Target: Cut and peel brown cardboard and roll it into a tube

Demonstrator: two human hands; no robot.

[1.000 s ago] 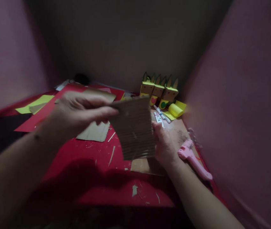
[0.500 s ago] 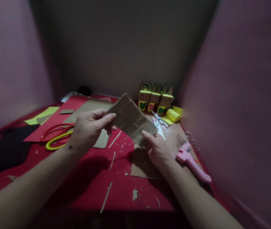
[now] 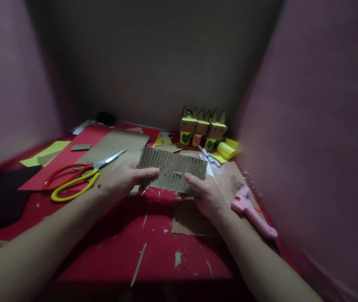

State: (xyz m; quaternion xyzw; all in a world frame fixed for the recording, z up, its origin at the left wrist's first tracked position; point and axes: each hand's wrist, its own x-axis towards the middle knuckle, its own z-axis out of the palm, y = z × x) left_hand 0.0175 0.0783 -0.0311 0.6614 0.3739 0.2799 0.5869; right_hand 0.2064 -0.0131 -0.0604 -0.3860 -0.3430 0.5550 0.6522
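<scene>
Both my hands hold one piece of ribbed corrugated cardboard [image 3: 173, 169] flat and level, a little above the red table [image 3: 109, 243]. My left hand [image 3: 125, 180] pinches its left end, thumb on top. My right hand [image 3: 207, 195] grips its right lower edge, thumb lying across the ribs. The ribs run across the short side and face up.
Scissors with red and yellow handles [image 3: 74, 178] lie left of my hands. A pink glue gun [image 3: 251, 207] lies at the right. Three yellow paper boxes with ears [image 3: 202, 128], a yellow paper roll [image 3: 226, 149], markers [image 3: 208, 154], flat cardboard sheets [image 3: 116, 144] and paper scraps lie around.
The cardboard went from upright and tilted to lying flat and lower between my hands. The view has shifted, so the scissors show in full.
</scene>
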